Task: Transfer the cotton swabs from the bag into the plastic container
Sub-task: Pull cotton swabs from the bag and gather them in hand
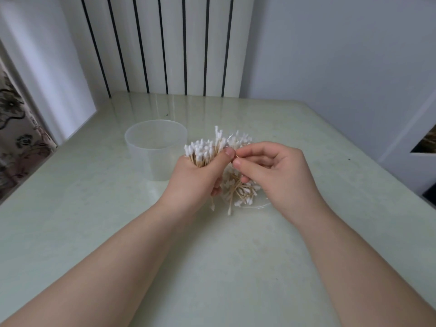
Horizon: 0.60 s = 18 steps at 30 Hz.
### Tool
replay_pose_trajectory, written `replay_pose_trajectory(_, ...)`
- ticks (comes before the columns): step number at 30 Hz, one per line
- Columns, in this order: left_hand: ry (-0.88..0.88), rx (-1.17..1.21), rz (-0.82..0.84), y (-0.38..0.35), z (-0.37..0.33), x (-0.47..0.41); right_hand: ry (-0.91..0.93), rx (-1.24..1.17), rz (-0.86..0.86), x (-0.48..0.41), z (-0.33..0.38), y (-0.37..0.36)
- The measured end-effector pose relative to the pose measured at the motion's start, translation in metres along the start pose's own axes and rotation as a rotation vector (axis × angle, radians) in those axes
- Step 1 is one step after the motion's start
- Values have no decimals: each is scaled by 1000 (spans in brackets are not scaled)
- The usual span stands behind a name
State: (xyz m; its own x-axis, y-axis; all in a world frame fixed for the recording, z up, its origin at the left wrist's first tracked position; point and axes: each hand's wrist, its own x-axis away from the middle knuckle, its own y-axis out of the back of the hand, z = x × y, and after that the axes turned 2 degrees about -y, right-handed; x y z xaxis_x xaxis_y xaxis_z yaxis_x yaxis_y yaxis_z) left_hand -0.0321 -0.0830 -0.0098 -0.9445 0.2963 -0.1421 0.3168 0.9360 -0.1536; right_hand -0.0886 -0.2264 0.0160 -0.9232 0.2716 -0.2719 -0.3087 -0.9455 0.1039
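A person's left hand (200, 175) grips a thick bundle of cotton swabs (203, 152) above a pale green counter (212, 256). The fingers are curled round the wooden sticks, the thumb is pressed across the front, and the white tips fan upward out of the fist. The right hand (280, 171) sits just beside it, nearly touching the left thumb. Its thumb and forefinger are closed to a narrow pinch on what looks like a thin wooden stick at the edge of the bundle, and the other fingers are loosely curled beneath.

Between and below the two hands lies the clear bag (245, 193), crumpled on the counter and holding more swabs in a tangle. A few of these poke out toward the near edge. How much of the bag either hand touches cannot be told.

The translucent plastic container (155, 147) stands upright on the counter, behind and to the left of the left hand, close to the bundle's tips. Nothing can be made out inside it.

A white radiator (165, 43) lines the wall behind the counter.
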Motion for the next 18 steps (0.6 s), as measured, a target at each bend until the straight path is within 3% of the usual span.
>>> replay_pose_trajectory(4,3,20,9,2,0,-3,36,27,85,0,-3,-2)
replay_pose_trajectory(9,-46,15,145,-1,-3,2,15,4,45,1,-3,-1)
replay_pose_trajectory(12,-30,20,97,-3,-3,2,-2,35,80,4,-2,-3)
replay_pose_trajectory(18,47,275,-59,-3,-14,0,5,516,216,10,-4,-6)
